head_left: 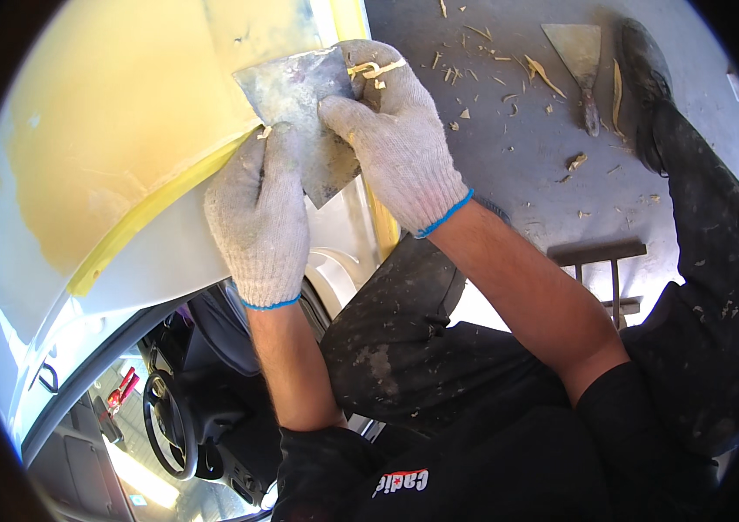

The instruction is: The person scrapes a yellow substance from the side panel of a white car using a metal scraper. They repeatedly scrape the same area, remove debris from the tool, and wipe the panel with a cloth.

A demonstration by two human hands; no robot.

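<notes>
Both of my hands wear white knit gloves with blue cuffs. My right hand [395, 139] grips a wide metal scraper blade [295, 91] from the right, thumb pressed on its face. My left hand [258, 222] holds the same blade from below, fingers curled on its lower edge. The blade lies flat against a car body panel [117, 113] coated in pale yellow filler, close to a strip of yellow masking tape [160, 204] that runs along the panel's lower edge. A curl of filler sits on my right glove.
A second putty knife [580, 61] lies on the grey concrete floor [517, 165] among scattered filler shavings. My dark trouser legs and shoe [648, 78] stretch right. A low metal stool [604, 270] stands below. Through the car window a steering wheel [169, 426] shows.
</notes>
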